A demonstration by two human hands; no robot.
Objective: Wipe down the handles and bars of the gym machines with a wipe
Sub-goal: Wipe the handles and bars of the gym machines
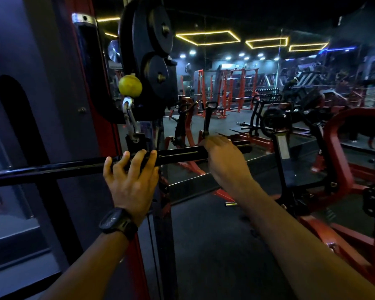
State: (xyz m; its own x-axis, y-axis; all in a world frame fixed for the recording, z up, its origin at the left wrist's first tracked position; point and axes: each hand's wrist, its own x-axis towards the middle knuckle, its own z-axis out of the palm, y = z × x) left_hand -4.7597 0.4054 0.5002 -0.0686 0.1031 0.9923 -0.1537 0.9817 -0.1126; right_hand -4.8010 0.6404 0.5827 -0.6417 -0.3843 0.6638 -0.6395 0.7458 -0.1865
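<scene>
Floor: I see dark matting below my view.
Right side: a red machine frame stands directly on it.
Further off: red racks stand on the same floor.

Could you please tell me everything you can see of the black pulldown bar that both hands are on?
The pulldown bar is a long, glossy black bar, metal by its look, running nearly level across the view, its left end lower. Near its middle a black bracket hangs it from a silver carabiner beneath a yellow ball. The left hand curls its fingers over the bar by the bracket; the right hand wraps it farther right. No wipe shows.
</scene>
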